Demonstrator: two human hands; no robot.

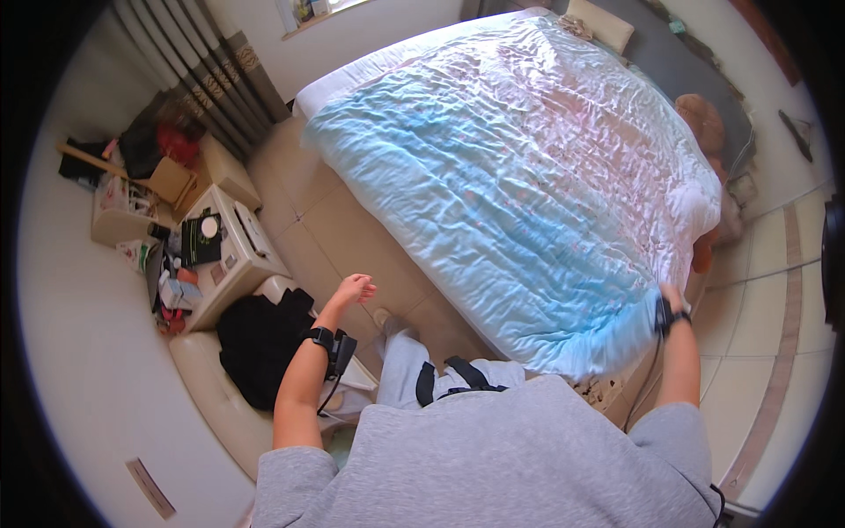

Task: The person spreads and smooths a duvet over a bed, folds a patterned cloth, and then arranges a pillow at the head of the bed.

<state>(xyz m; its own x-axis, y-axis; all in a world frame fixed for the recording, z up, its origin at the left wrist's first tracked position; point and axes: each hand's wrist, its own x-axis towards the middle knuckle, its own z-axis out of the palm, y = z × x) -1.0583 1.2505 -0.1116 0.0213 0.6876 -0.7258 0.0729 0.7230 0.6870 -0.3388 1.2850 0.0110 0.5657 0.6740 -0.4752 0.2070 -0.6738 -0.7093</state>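
Observation:
A crumpled quilt (488,178), blue along the near side and pale pink further over, is spread across the bed. At its near right corner, my right hand (672,298) grips the edge, and the cloth is pulled up towards it. The fingers of that hand are partly hidden by the wrist and a black strap. My left hand (356,289) hangs over the tiled floor with loosely curled fingers and nothing in it, apart from the quilt. A white sheet or mattress edge (370,72) shows beyond the quilt's far left side.
Left of me stands a cream cabinet (231,264) with small items on top. Black clothing (264,346) lies on a cream leather seat (204,376). A cream pillow (599,25) rests by the grey headboard (660,59). A brown plush toy (701,125) sits beyond the bed's right side.

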